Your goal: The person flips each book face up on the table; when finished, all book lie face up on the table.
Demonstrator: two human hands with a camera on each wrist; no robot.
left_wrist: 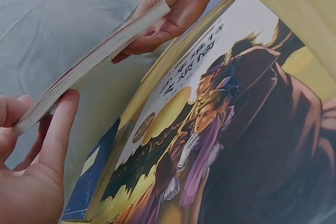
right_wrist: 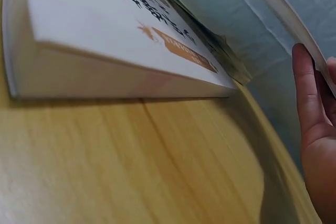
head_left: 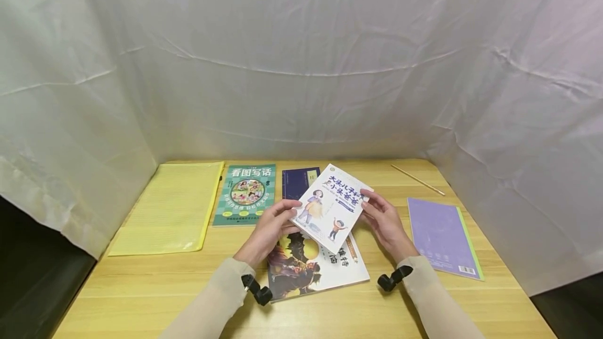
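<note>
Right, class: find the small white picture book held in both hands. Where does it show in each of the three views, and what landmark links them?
Head: the white picture book is at centre, tilted, held between the left hand and right hand.
Left wrist: upper left, seen edge-on.
Right wrist: only its thin edge at far right.
Shared landmark: the larger illustrated book lying flat on the table beneath it.

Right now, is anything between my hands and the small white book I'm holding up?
Nothing visible is. The left hand and right hand each grip an edge of the small white book directly, holding it above the illustrated book that lies flat on the table.
</note>
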